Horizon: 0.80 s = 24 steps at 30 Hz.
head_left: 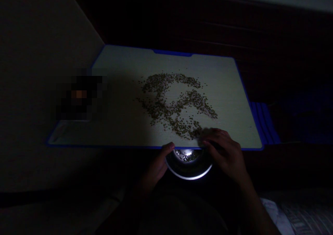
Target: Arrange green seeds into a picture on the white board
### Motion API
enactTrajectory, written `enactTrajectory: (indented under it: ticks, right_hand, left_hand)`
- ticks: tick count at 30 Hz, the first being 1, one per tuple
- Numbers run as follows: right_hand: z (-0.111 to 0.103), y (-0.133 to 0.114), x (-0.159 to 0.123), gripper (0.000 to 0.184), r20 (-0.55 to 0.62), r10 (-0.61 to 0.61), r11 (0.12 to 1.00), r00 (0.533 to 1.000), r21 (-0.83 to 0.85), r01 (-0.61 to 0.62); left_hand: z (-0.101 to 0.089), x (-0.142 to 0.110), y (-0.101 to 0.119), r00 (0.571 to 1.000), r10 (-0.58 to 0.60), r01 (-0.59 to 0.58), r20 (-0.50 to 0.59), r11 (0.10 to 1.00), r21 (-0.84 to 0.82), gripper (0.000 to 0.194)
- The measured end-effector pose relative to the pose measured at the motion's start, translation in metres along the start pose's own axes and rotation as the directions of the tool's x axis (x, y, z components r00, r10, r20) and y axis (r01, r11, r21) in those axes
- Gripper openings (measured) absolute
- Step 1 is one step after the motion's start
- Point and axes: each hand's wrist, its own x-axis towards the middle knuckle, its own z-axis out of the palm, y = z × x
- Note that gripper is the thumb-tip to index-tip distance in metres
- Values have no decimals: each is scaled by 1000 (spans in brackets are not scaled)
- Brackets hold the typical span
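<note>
A pale board with a blue rim [122,124] lies in front of me in dim light. Several small brown grains [171,103] are spread over its middle in curved trails. A shiny steel bowl [188,174] sits just under the board's near edge with some grains in it. My left hand [156,169] is wrapped round the bowl's left rim, thumb against the board's edge. My right hand [223,151] rests at the near edge over the bowl, fingers curled and smeared by motion, touching the nearest grains.
A blurred dark thing with an orange spot [79,96] lies on the board's left side. A blue ribbed part [264,122] sticks out at the board's right. Pale wall stands at the left, dark furniture behind, striped cloth [299,217] at the lower right.
</note>
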Motion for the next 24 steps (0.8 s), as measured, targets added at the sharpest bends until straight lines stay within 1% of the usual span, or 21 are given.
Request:
enactTrajectory:
  ticks: [3,5,10,17,20,24]
  right_hand:
    - [-1,-2,2,23,22,-9,1000,1000,-11,10]
    - [-3,-3,4,24,41,-11,1000,999,-9,11]
    - [-5,-5,5,25,61,-34,999,998,4,34]
    - [-6,-4,4,25,81,-23,999,996,26,21]
    - [-7,-4,4,27,81,-40,999,996,30,38]
    - [-7,-2,3,29,98,-45,999,994,26,43]
  left_hand:
    - [2,1,0,999,6,-5,-36,1000,13,51]
    - [2,2,-2,999,2,-2,-38,1000,4,52]
    - [3,3,-1,999,10,-10,-43,1000,-5,46]
    - [12,-5,5,999,33,-33,-5,999,0,50]
    - [10,-3,3,999,32,-32,-18,999,1,49]
    - [5,4,-1,999,-1,1,-46,1000,-3,50]
